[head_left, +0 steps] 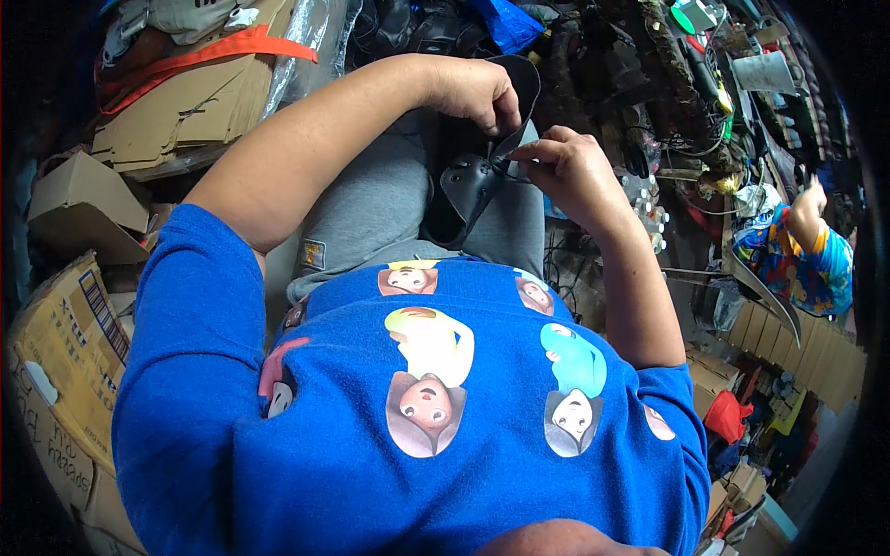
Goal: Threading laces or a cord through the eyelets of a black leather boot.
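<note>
Flat brown cardboard sheets (222, 113) are stacked left of the grip, where, above grey fabric trousers (362, 199), a curved, glossy black leather-like piece with holes (464, 190) is grasped by the curled left hand (477, 93) and, just to its right, pinched by the right hand (573, 174).

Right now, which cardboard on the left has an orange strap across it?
The flat brown stack at the upper left, crossed by the orange strap. None shows on the box-shaped carton below it or the yellowish carton lower down.
</note>
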Demonstrator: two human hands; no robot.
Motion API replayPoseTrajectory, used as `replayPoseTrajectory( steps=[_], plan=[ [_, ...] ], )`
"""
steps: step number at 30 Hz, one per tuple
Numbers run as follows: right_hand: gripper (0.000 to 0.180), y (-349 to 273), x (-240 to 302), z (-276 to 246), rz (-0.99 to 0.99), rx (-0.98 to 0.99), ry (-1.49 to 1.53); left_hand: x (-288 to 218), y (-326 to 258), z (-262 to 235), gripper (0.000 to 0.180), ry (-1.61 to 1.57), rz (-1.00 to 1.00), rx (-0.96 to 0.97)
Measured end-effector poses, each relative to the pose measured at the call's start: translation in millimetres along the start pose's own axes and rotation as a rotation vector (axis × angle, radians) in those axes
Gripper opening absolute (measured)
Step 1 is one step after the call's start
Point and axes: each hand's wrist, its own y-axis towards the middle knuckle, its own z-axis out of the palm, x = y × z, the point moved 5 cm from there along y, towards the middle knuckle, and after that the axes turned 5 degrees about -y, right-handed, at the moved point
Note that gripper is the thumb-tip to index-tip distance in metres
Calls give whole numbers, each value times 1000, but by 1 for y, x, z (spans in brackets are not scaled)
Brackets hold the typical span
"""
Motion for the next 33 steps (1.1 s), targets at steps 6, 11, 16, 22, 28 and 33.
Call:
replayPoseTrajectory(
  steps=[6, 11, 16, 22, 28, 33],
  plan=[
    [18, 2, 3, 1, 7, 4, -55, 2, 1, 1, 31, -56, 44, 3],
    [18, -1, 2, 6, 45, 1, -40, 7, 2, 2, 31, -37, 21, 22],
    [17, 4, 0, 1, -29, -42, -63, 6, 3, 2, 30, -32, 32, 18],
    [19, 2, -8, 11, 93, 44, 172, 6, 8, 1, 30, 74, 46, -27],
    [23, -2, -44, 34, 140, 147, 537, 10, 5, 5, 41, 216, 150, -17],
    [20, -2, -44, 41, 164, 120, 677, 10, 4, 8, 43, 227, 99, -49]
  ],
)
